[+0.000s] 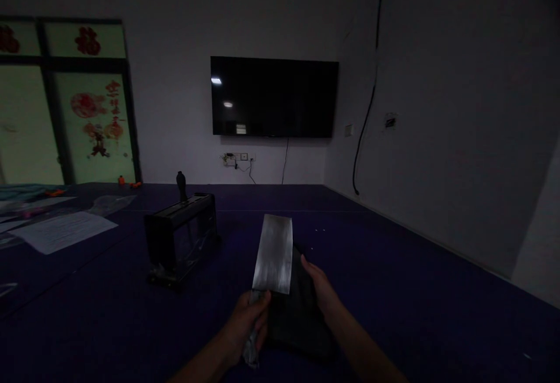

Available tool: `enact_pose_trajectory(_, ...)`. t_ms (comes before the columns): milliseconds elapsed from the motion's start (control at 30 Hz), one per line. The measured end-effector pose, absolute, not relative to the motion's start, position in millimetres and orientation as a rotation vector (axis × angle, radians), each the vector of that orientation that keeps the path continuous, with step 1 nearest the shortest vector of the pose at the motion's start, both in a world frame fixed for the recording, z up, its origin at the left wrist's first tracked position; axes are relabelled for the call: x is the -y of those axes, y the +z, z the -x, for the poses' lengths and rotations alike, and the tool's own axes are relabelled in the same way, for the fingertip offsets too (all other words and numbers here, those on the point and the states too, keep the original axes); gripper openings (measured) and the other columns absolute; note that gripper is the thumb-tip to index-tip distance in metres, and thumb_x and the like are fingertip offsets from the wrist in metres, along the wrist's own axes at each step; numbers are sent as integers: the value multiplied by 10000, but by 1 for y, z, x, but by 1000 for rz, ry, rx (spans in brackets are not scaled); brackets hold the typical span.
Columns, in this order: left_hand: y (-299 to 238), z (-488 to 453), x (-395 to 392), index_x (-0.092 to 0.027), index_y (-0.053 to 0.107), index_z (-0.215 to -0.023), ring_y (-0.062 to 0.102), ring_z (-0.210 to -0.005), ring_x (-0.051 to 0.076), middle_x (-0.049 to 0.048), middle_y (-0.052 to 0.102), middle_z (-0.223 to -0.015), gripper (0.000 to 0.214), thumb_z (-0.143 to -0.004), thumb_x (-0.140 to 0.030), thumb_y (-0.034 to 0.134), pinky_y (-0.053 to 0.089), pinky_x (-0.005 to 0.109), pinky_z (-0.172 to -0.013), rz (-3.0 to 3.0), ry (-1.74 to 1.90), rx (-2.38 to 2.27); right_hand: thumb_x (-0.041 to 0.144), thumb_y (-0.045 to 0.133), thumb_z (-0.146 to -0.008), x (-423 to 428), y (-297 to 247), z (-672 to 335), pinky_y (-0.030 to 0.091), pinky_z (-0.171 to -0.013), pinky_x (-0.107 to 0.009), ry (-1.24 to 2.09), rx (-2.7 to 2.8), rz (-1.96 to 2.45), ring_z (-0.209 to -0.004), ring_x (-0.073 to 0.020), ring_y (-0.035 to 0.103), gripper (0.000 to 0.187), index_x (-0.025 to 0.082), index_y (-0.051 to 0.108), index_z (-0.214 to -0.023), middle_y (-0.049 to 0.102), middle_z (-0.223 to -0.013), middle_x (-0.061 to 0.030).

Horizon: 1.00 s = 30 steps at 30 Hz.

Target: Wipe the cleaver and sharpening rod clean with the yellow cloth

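A cleaver (275, 254) with a broad grey blade points up and away from me, tilted a little. My left hand (251, 324) is closed around its handle (250, 351), which looks wrapped in crinkled clear plastic. Behind and beneath the blade is a dark, flat, soft-looking thing (301, 319), perhaps a cloth; the dim light hides its kind. My right hand (321, 286) grips the right edge of this dark thing, thumb on the near side and fingers mostly hidden.
Left of the cleaver stands a black knife holder (181, 213) with one dark handle (181, 184) sticking up. Papers (63, 231) and clear plastic (111, 203) lie farther left on the dark blue surface (415, 301). A television (275, 97) hangs on the far wall.
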<state>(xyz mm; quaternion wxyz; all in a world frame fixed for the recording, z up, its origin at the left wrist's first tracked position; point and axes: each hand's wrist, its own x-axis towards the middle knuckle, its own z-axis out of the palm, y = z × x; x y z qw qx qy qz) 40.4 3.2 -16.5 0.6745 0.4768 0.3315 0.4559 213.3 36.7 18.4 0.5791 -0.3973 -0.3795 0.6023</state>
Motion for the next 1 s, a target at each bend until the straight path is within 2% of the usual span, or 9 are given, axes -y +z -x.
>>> enact_pose_trajectory(100, -14, -43, -1, -186, 335, -454, 308, -209, 46, -94, 276, -285, 573, -641, -670, 580, 147, 154, -282, -1072, 1129, -781, 577, 613, -672, -29, 14, -204, 490, -599, -294, 1190, 812, 1014, -654, -207, 643, 440, 157, 635, -799, 676, -684, -38)
enact_pose_trajectory(200, -7, -41, -2, -185, 325, -422, 321, -213, 46, -75, 303, -269, 585, -650, -660, 577, 162, 160, -295, -1090, 1202, -814, 615, 516, -738, -17, 12, -198, 439, -538, -257, 721, 896, 1150, -602, -174, 577, 469, 154, 604, -722, 623, -630, -12)
enact_pose_trajectory(333, -1, -38, -6, -189, 338, -446, 333, -212, 50, -71, 342, -274, 538, -641, -604, 619, 192, 162, -295, -1078, 1256, -828, 553, 400, -845, -1, 15, -190, 424, -521, -252, 281, 1156, 1192, -562, -157, 530, 463, 164, 574, -663, 579, -592, -13)
enact_pose_trajectory(400, -1, -37, -7, -196, 364, -489, 345, -210, 62, -88, 340, -284, 473, -603, -535, 673, 202, 162, -279, -1027, 1274, -830, 470, 390, -881, 5, 14, -184, 476, -586, -272, 149, 1323, 1099, -631, -173, 579, 404, 168, 613, -731, 625, -678, -45)
enact_pose_trajectory(500, -2, -39, -5, -196, 424, -561, 365, -216, 74, -101, 367, -307, 357, -558, -429, 695, 244, 163, -267, -980, 1278, -829, 332, 395, -904, 6, 5, -176, 518, -787, -320, -11, 1564, 946, -900, -201, 627, 302, 183, 638, -1002, 668, -979, -98)
enact_pose_trajectory(633, -3, -41, -1, -187, 452, -592, 389, -228, 77, -90, 404, -326, 255, -551, -346, 647, 269, 156, -268, -1009, 1252, -845, 169, 384, -893, 1, -7, -168, 461, -960, -345, -104, 1882, 842, -1187, -187, 488, 428, 228, 439, -1314, 514, -1307, -73)
enact_pose_trajectory(767, -4, -41, 0, -185, 455, -619, 387, -224, 76, -84, 422, -331, 238, -562, -334, 632, 269, 153, -266, -1049, 1239, -855, 85, 369, -866, 1, -6, -164, 402, -1021, -392, -174, 2001, 858, -1290, -205, 352, 543, 207, 302, -1391, 404, -1396, -88)
enact_pose_trajectory(900, -6, -40, 0, -173, 477, -640, 396, -229, 75, -70, 449, -336, 239, -581, -348, 629, 287, 151, -273, -1107, 1222, -855, 46, 366, -835, 5, 1, -165, 330, -1059, -452, -284, 2130, 945, -1354, -232, 189, 635, 206, 190, -1424, 204, -1487, -81)
enact_pose_trajectory(1000, -6, -41, 1, -159, 511, -703, 412, -231, 85, -52, 491, -354, 253, -587, -351, 630, 300, 158, -271, -1145, 1200, -865, -38, 333, -778, 3, 0, -165, 297, -1076, -454, -308, 2215, 980, -1362, -213, 152, 744, 210, 94, -1437, 176, -1496, -74)
